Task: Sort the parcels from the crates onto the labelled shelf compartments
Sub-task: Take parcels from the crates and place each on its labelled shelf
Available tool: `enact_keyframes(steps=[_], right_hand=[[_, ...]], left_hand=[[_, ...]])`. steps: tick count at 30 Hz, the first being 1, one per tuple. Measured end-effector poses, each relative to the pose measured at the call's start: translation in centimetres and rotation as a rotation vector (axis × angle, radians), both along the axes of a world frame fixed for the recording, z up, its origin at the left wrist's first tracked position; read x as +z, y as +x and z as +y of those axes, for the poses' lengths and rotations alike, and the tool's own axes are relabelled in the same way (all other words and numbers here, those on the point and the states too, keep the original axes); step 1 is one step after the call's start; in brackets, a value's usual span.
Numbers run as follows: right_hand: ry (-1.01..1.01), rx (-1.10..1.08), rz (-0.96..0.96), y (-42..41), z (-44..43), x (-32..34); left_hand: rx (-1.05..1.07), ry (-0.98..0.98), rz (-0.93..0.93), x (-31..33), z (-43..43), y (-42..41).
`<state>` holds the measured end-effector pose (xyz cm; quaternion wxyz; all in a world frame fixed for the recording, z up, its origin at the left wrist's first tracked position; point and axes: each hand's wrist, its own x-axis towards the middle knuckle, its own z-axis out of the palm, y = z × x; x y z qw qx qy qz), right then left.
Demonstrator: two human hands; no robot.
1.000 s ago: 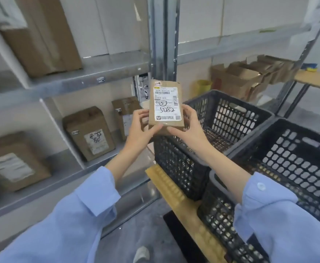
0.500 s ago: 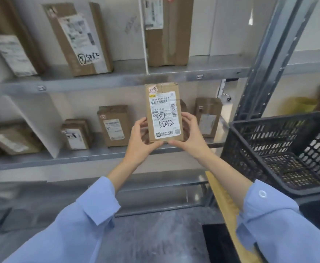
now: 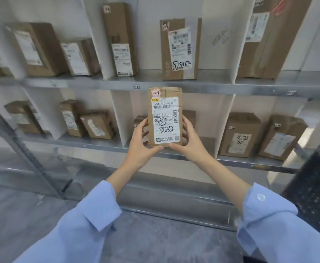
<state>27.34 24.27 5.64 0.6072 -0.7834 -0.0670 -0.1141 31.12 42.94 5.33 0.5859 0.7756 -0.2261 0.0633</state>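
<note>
Parcel: stood upright between the left hand and right hand, before the lower shelf's middle compartment.
Upper shelf: ran just above the parcel's top; a box stood on it, right of a tall box.
Lower shelf: lay behind the hands; a divider stood on it, with a side box to its right.
Crate: sat at the right edge, before the shelves.

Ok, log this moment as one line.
left hand: grips parcel | right hand: grips parcel | parcel: upright, facing shelf, unplaced
</note>
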Motion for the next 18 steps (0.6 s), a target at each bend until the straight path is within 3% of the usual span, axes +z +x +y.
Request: enact_keyframes(steps=[9, 18], right_hand=[[0.021, -0.074, -0.026, 3.2, 7.6, 1.5], [-0.017, -0.331, -0.001, 0.0, 0.0, 3.2]], left_hand=[[-0.032, 0.158, -0.062, 2.4, 8.9, 3.2], [-0.207, 0.356, -0.243, 4.7, 1.5, 5.0]])
